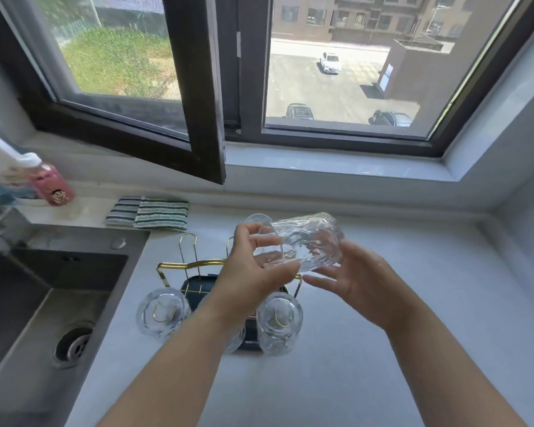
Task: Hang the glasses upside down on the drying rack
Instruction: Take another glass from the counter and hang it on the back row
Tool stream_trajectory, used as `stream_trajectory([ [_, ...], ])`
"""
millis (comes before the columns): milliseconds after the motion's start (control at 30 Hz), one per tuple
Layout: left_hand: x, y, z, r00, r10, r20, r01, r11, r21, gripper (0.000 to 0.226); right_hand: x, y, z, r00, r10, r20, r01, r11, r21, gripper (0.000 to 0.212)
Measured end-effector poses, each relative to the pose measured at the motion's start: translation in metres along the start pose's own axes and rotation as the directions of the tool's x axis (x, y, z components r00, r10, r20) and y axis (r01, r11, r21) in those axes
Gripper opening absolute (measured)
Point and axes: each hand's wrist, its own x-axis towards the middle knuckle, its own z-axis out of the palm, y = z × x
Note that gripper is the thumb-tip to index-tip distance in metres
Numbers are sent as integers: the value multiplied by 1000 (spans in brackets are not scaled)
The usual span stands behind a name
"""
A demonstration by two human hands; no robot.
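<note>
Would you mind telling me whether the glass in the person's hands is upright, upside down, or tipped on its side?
Tipped on its side. The glass lies roughly level above the drying rack, mouth toward the left hand.

Rack's (198, 266) far-left gold prong (188, 241) stands bare — near prongs seemingly capped by hanging glasses (162, 312).

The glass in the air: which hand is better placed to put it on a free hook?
Probably left. The left hand grips the glass above the rack; the right hand is open beside it.
</note>
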Motion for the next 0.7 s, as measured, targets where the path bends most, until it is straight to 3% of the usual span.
stream_trajectory([
  [67, -2, 3, -15, 999, 23, 39, -25, 998, 55, 59, 15, -3, 11, 1000, -27, -16, 26, 999, -46, 53],
  [133, 1, 9, -33, 998, 52, 35, -60, 957, 284, 62, 30, -10, 21, 995, -76, -70, 60, 977, -203, 56],
  [200, 10, 16, -52, 993, 121, -10, -95, 824, 558, 68, 45, -21, 32, 981, -150, -125, 90, 915, -394, 69],
  [267, 19, 24, -65, 984, 176, -14, -119, 720, 684, 82, 58, -32, 47, 961, -252, -116, 126, 771, -625, 77],
  [367, 35, 29, -77, 973, 226, 44, -190, 681, 708, 100, 84, -38, 67, 948, -319, -17, 150, 490, -859, 77],
  [433, 45, 26, -82, 980, 190, 55, -171, 674, 718, 99, 100, -35, 75, 960, -278, 35, 144, 382, -913, 78],
  [567, 62, 6, -91, 998, 62, -1, -42, 679, 733, 101, 124, -23, 71, 991, -115, 74, 101, 255, -962, 80],
  [700, 79, -14, -96, 995, -92, -34, 87, 667, 740, 114, 142, -6, 60, 996, -3, 84, 83, 195, -977, 81],
])
